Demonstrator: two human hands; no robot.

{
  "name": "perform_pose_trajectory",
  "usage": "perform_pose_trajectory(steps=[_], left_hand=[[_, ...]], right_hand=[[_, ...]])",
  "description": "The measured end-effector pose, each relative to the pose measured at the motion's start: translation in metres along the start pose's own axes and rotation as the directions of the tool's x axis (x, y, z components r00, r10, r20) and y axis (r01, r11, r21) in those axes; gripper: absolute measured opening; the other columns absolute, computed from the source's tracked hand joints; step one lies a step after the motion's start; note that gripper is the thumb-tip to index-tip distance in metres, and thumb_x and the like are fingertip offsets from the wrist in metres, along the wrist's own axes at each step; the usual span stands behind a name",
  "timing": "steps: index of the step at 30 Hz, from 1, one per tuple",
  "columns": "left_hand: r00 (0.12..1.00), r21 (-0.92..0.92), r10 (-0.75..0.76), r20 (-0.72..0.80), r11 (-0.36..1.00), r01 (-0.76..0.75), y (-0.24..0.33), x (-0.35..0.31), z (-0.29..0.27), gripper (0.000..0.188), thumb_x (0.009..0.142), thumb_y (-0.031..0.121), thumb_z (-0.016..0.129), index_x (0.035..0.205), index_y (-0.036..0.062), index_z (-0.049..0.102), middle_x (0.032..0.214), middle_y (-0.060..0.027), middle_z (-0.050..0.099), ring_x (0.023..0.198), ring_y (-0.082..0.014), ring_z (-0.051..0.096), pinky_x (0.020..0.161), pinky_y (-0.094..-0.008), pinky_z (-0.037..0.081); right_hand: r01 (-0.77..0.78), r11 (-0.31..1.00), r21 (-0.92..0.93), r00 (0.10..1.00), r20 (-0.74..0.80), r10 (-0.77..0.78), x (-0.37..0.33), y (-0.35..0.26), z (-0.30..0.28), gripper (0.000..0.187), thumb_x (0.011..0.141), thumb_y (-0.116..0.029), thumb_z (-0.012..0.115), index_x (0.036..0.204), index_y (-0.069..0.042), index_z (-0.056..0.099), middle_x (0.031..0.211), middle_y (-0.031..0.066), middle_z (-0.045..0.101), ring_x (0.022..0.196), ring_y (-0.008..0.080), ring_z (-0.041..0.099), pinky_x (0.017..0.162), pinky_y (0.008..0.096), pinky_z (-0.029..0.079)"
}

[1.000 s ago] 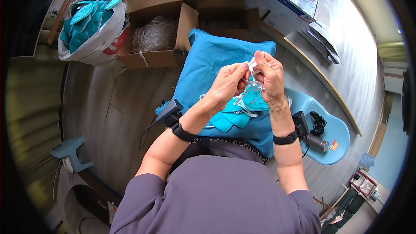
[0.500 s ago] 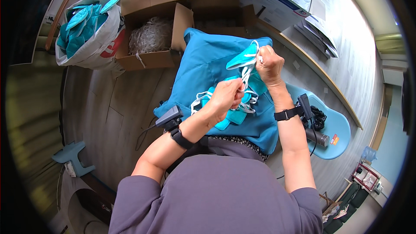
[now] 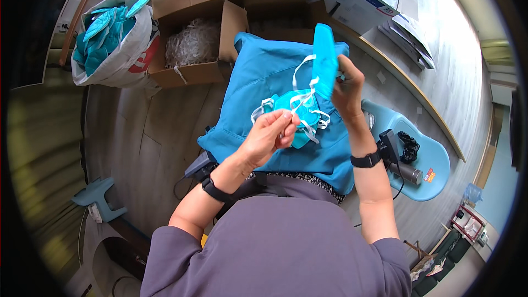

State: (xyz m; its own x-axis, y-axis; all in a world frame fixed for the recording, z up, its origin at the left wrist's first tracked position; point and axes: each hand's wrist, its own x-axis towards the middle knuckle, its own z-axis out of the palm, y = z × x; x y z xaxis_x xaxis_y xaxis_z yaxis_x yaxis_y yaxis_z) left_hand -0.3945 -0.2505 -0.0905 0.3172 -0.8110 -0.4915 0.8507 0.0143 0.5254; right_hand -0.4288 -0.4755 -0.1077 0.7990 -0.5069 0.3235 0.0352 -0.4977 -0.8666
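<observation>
My right hand grips a teal face mask by its right side, holding it raised on edge over my lap. White elastic straps run from that mask down toward my left hand. Thumb and forefinger of the left hand pinch the end of a strap. Below both hands, several more teal masks with white straps lie in a loose pile. The pile rests on a blue cloth spread over my lap. The right fingertips are partly hidden behind the mask.
A white bag full of teal masks stands at the far left. Beside it, a cardboard box holds a heap of white elastic bands. On my right is a light-blue stool with a dark flask and black plastic.
The right hand has turned the mask from lying slanted to standing on edge, its top end higher. My left hand has come down and left, drawing a strap out.
</observation>
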Motion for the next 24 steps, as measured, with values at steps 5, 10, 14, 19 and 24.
perform_pose_trajectory(steps=[5,10,14,19,24], left_hand=[[0.981,-0.018,-0.025,-0.194,1.000,0.022,0.027,-0.006,-0.003,0.028,0.104,0.020,0.049,0.115,-0.0034,0.062,0.075,0.0025,0.047,0.062,-0.0065,0.039,0.056,-0.0223,0.033],[0.939,-0.050,0.011,-0.343,0.998,-0.030,0.047,0.007,-0.036,0.020,0.100,0.016,0.048,0.090,0.0024,0.060,0.083,-0.0041,0.057,0.073,-0.0136,0.055,0.067,-0.0267,0.047],[0.941,0.072,0.161,-0.296,0.987,-0.146,0.082,0.069,-0.048,0.022,0.097,0.013,0.047,0.090,-0.0024,0.060,0.086,-0.0127,0.062,0.076,-0.0186,0.059,0.073,-0.0296,0.050],[0.924,0.052,0.297,-0.240,0.955,-0.293,0.145,0.163,-0.048,0.059,0.106,0.036,0.044,0.140,-0.0111,0.033,0.126,-0.0277,0.049,0.114,-0.0353,0.057,0.100,-0.0448,0.050],[0.819,0.286,0.297,-0.491,0.943,-0.171,0.146,0.173,-0.061,0.070,0.100,0.036,0.057,0.150,-0.0022,0.027,0.146,-0.0275,0.034,0.124,-0.0358,0.050,0.103,-0.0467,0.047]], right_hand=[[-0.064,0.857,0.511,0.975,-0.152,0.163,0.007,-0.023,-0.025,0.034,0.096,-0.005,0.063,0.067,-0.007,0.046,0.077,0.0060,0.064,0.069,0.0095,0.057,0.064,0.0247,0.043],[0.013,0.879,0.477,0.988,-0.141,0.061,-0.004,-0.045,-0.047,0.039,0.098,-0.007,0.061,0.065,-0.009,0.041,0.067,0.0038,0.058,0.067,0.0111,0.057,0.064,0.0252,0.042],[-0.055,0.871,0.488,0.987,-0.104,0.121,-0.017,-0.056,-0.053,0.040,0.098,-0.011,0.064,0.065,-0.010,0.041,0.060,-0.0018,0.047,0.059,0.0067,0.045,0.055,0.0229,0.034],[-0.203,0.841,0.501,0.969,-0.018,0.245,-0.031,-0.052,-0.044,0.039,0.095,-0.012,0.068,0.067,-0.012,0.042,0.063,-0.0070,0.041,0.058,0.0012,0.032,0.051,0.0204,0.023],[-0.338,0.811,0.477,0.932,0.051,0.359,-0.048,-0.051,-0.040,0.033,0.093,-0.012,0.071,0.075,-0.013,0.043,0.065,-0.0081,0.041,0.060,0.0002,0.033,0.053,0.0181,0.025]])
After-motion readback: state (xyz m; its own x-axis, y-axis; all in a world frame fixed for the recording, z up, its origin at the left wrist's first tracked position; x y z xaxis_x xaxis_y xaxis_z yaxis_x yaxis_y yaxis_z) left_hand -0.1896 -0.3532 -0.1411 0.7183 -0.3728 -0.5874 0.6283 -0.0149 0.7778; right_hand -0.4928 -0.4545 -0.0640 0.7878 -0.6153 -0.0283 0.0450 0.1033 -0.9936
